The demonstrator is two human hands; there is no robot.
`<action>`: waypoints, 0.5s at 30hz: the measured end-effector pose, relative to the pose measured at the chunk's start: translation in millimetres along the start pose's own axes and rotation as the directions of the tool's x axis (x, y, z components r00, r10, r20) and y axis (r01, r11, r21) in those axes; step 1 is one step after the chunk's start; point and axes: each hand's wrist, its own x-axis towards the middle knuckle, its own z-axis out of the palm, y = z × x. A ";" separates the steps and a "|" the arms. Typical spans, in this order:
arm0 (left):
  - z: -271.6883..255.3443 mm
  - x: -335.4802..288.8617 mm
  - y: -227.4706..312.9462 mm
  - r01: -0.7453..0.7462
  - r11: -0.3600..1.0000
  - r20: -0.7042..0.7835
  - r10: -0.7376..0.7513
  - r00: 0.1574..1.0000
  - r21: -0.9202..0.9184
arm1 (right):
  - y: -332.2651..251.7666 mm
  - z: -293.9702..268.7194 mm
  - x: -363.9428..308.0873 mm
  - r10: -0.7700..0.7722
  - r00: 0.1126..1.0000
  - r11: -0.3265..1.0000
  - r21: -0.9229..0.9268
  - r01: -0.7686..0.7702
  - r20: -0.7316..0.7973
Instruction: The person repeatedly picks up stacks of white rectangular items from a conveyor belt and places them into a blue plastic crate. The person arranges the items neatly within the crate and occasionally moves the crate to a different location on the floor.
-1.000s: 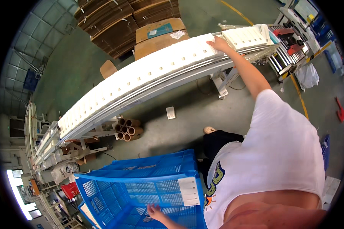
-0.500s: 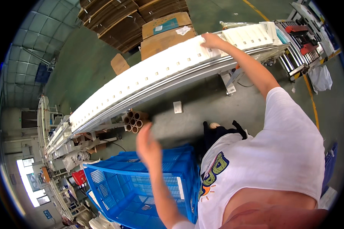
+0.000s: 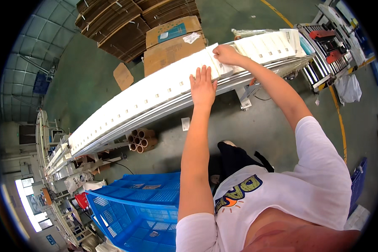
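A long row of flat white packets (image 3: pixel 134 95), each with a small grey mark, stands packed side by side along a narrow conveyor (image 3: pixel 155 110). My left hand (image 3: pixel 203 89) lies flat on the near side of the row, its fingers stretched and slightly apart. Just right of it, my right hand (image 3: pixel 226 55) is closed at the top of a white packet (image 3: pixel 225 71), where the row breaks. Its fingertips are partly hidden. Beyond this hand, another group of white packets (image 3: pixel 264 45) continues toward the conveyor's right end.
Behind the conveyor stand cardboard boxes (image 3: pixel 172 54) and stacked flat cartons (image 3: pixel 117 25). Large blue plastic crates (image 3: pixel 134 201) sit at my lower left. Cardboard tubes (image 3: pixel 142 140) lie under the conveyor, and a white piece (image 3: pixel 185 123) is on the floor. A roller conveyor (image 3: pixel 319 59) adjoins at right.
My left hand has moved up from above the blue crates and now rests on the row of packets. My right hand stays at the row, now more curled. The view has shifted slightly.
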 end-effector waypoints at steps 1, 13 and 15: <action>2.0 1.7 0.4 0.000 1.000 -0.002 0.000 1.000 0.000 | -2.1 -9.7 3.1 -0.040 0.997 0.999 -0.013 0.040 -0.063; -226.5 -80.5 -61.9 0.037 -0.366 0.122 -0.211 0.970 -0.930 | -259.3 -103.3 -47.4 -0.322 0.706 0.385 0.595 0.706 -0.630; -275.1 -168.9 -76.9 -0.022 -0.361 0.149 -0.438 0.887 -0.932 | -330.1 -69.7 -83.0 -0.415 0.814 0.280 0.794 0.540 -0.407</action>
